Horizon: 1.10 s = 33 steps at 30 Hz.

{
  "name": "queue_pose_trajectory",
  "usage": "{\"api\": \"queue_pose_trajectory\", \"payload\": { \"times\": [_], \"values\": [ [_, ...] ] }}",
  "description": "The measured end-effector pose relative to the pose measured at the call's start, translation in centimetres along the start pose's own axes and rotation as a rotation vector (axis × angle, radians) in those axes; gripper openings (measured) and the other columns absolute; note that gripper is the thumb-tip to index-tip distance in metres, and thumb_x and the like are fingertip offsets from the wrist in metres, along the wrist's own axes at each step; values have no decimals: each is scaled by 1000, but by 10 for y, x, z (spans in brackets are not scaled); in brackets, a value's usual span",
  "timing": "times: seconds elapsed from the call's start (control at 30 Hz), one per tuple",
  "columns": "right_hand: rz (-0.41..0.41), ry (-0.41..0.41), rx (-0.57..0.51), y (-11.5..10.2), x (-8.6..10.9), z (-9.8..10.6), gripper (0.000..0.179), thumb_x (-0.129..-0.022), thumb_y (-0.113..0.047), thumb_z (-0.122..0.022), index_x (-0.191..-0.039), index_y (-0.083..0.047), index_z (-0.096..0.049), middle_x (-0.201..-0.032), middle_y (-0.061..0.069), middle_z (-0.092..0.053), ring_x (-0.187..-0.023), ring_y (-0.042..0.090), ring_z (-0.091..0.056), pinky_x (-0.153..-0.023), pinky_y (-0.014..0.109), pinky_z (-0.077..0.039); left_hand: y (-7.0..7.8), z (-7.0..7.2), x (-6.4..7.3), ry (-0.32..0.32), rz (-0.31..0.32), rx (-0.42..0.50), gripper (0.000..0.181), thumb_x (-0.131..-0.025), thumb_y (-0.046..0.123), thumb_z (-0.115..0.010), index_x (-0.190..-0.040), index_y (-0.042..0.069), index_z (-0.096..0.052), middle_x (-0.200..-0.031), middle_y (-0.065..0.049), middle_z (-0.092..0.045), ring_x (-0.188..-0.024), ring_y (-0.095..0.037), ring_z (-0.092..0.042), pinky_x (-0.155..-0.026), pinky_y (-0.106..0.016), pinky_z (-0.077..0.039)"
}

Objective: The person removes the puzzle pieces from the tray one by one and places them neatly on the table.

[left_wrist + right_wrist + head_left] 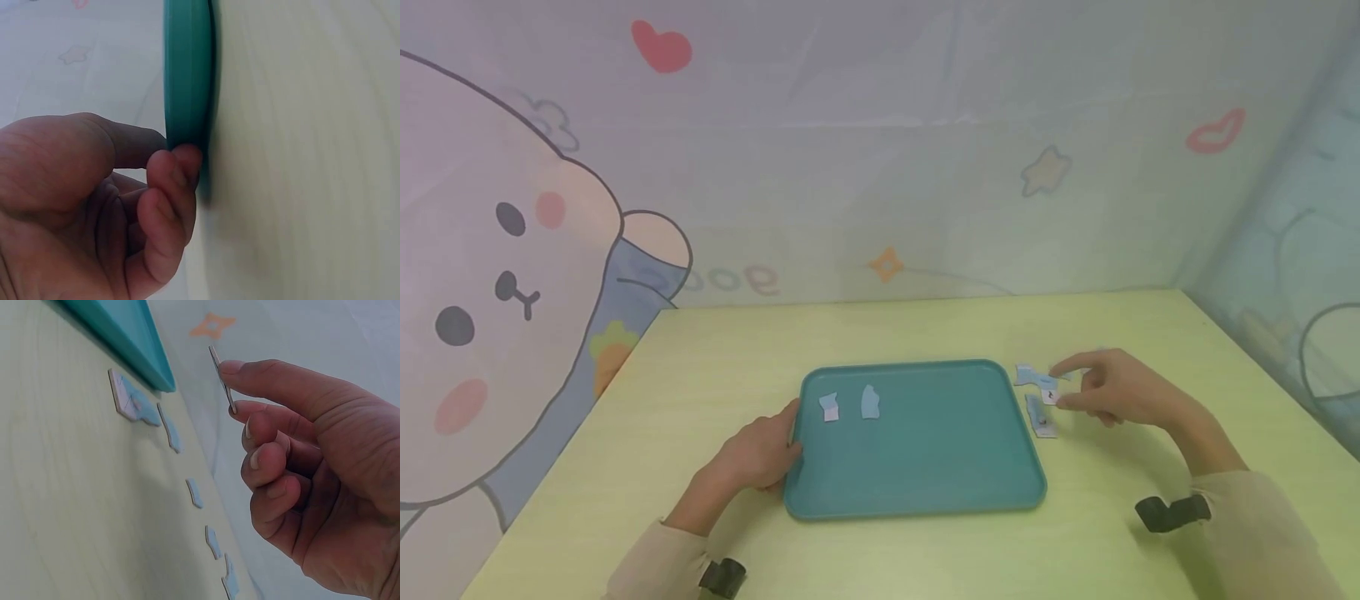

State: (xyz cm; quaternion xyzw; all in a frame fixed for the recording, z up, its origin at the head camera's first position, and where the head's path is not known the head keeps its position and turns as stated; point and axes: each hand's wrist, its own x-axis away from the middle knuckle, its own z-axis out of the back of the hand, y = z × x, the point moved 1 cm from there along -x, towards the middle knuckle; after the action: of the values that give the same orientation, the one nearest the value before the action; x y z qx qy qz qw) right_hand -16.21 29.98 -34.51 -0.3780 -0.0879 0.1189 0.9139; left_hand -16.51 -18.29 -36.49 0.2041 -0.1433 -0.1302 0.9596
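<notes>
My left hand point(760, 450) grips the left rim of a teal tray point(925, 458). In the left wrist view the curled fingers point(164, 206) meet the tray's edge point(187, 75). Two light blue puzzle pieces lie apart inside the tray near its upper left: one with a pinkish lower part point(831, 412), one plain blue point(870, 403). Beyond the tray's right side, my right hand point(1116, 387) pinches a thin puzzle piece point(223, 381) between thumb and forefinger, raised off the table and seen edge-on in the right wrist view. Its other fingers are curled.
More puzzle pieces lie right of the tray: a blue one with a pale end point(1040, 417) and another point(1024, 375) near the tray's corner. Several more, such as this small piece point(195, 492), form a row in the right wrist view. A printed cloth point(865, 167) hangs behind the table point(925, 333).
</notes>
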Motion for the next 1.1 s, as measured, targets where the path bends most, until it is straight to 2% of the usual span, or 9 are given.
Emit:
{"api": "queue_pose_trajectory", "payload": {
  "times": [0.53,1.1],
  "values": [
    [-43,17,1,20,18,10,50,-92,-29,-82,-133,-5,-67,-58,-3,-45,-48,11,-43,-51,31,-44,1,1,0,-31,-1,9,68,-105,8,-49,-163,-10,-19,-60,-6,-59,-47,-14,-52,-50,-27,-42],
    [-45,-15,-16,31,19,14,50,-93,-25,-81,-134,0,-67,-56,-3,-46,-48,9,-41,-49,30,-43,0,1,-1,-37,0,18,69,-105,9,-48,-164,-9,-18,-62,-7,-59,-47,-15,-54,-51,-28,-43]
  ]
}}
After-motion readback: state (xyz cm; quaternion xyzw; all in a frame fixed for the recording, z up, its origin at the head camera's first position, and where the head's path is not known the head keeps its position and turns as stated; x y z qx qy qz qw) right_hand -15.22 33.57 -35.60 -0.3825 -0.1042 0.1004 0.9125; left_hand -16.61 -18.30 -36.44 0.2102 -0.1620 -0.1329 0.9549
